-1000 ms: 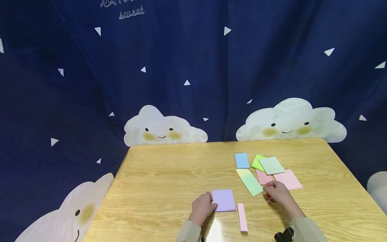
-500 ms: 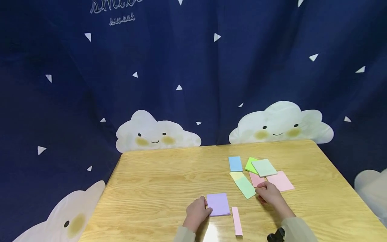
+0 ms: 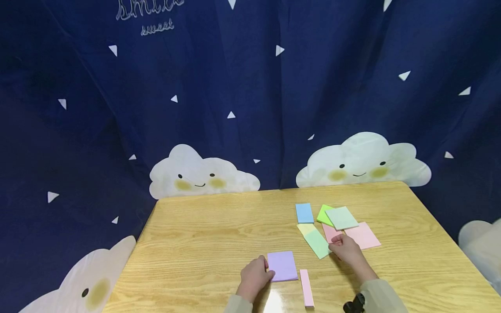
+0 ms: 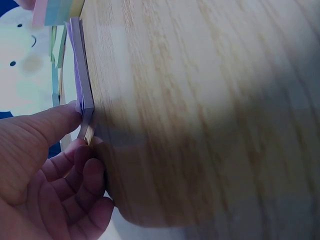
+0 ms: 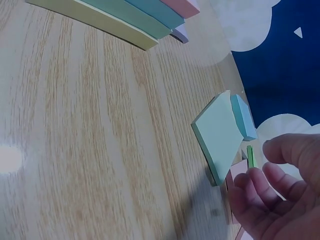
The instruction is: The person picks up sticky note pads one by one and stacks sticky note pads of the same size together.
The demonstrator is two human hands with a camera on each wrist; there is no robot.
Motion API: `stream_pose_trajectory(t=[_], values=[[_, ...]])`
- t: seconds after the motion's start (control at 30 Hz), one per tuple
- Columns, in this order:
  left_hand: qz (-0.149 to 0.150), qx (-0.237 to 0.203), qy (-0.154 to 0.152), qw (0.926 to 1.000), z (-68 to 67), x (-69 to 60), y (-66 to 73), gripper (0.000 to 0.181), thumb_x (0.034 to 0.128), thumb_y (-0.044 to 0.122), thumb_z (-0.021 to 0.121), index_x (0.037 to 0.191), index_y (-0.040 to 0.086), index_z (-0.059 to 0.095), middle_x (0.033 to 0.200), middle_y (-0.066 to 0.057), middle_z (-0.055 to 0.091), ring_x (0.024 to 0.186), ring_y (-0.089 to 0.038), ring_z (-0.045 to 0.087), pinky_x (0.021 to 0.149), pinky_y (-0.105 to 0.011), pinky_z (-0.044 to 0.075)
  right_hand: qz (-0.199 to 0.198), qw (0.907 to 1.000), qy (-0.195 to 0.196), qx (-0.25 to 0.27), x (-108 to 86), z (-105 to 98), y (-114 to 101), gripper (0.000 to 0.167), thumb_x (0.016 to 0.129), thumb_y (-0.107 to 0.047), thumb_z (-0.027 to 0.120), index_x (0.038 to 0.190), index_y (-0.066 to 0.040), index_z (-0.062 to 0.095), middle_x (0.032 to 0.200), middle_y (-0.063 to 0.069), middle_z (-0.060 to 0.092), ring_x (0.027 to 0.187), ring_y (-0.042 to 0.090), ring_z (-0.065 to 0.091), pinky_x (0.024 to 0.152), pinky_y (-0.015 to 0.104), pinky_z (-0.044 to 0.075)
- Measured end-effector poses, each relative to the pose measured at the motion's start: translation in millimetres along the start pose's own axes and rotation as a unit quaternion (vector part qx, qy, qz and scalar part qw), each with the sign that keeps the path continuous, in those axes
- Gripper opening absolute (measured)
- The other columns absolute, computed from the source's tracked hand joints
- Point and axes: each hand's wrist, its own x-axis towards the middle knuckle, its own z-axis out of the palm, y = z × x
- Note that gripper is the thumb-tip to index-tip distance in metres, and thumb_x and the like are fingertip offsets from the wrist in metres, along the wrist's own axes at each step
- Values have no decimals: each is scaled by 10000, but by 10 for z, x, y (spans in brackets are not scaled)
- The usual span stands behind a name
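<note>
In the head view, my left hand (image 3: 255,277) pinches the left edge of a purple sticky note pad (image 3: 282,266) lying on the table. The left wrist view shows the thumb against one face of the purple pad (image 4: 80,65) and a fingertip at the other. My right hand (image 3: 349,251) hovers by the near corner of a green sticky note pad (image 3: 318,244) and a pink one (image 3: 331,232). In the right wrist view its fingers (image 5: 285,182) are loosely curled, the thumb apart from them with nothing between. The green pad (image 5: 217,135) stands apart from them there.
A narrow pink-topped stack (image 3: 307,288) lies right of the purple pad; its side shows layered colours. Farther back are a blue pad (image 3: 304,213), a yellow pad (image 3: 305,228), a lime pad (image 3: 324,215), a pale green pad (image 3: 342,218) and a larger pink pad (image 3: 364,236).
The head view has turned, so everything sits farther left in it. My right hand has shifted slightly left, towards the green pad's corner. My left hand keeps its hold on the purple pad.
</note>
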Motion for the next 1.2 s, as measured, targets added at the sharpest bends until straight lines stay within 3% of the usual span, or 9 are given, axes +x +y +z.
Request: stream_pose_trajectory(t=[0.6,0.83,0.97,1.1,1.2], values=[[36,-4,7,10000,-1,-31,15,264,713,259,717,714,134,485,582,61,411,526,-104,408,472,-296,354,69,9994,-67,-323,90,69,46,299,757,-71,552,972,135,524,853,169,575,730,231,530,610,338,450],[101,34,141,9998,8,-37,7,272,702,262,722,703,139,479,575,63,407,519,-107,410,461,-294,347,-12,9968,42,-798,118,129,39,304,725,-87,558,931,137,539,885,221,574,787,296,532,686,420,438],[95,37,131,9999,-2,-32,12,265,707,260,719,709,136,485,578,63,408,520,-105,408,462,-294,350,-157,9937,143,-1103,113,201,25,389,697,-86,579,966,182,494,889,269,567,811,355,548,711,461,437],[80,-35,80,9999,-13,-28,16,260,715,252,718,714,131,487,577,66,402,516,-99,394,459,-288,344,-375,9901,309,-1314,103,278,27,441,655,-65,619,952,209,442,837,280,548,747,356,544,669,464,446],[80,-47,115,9999,-18,-28,16,262,714,249,718,710,133,483,577,66,400,517,-98,392,459,-288,343,-469,9880,382,-1422,99,316,25,403,636,-54,634,893,172,420,753,219,519,650,295,505,600,443,437]])
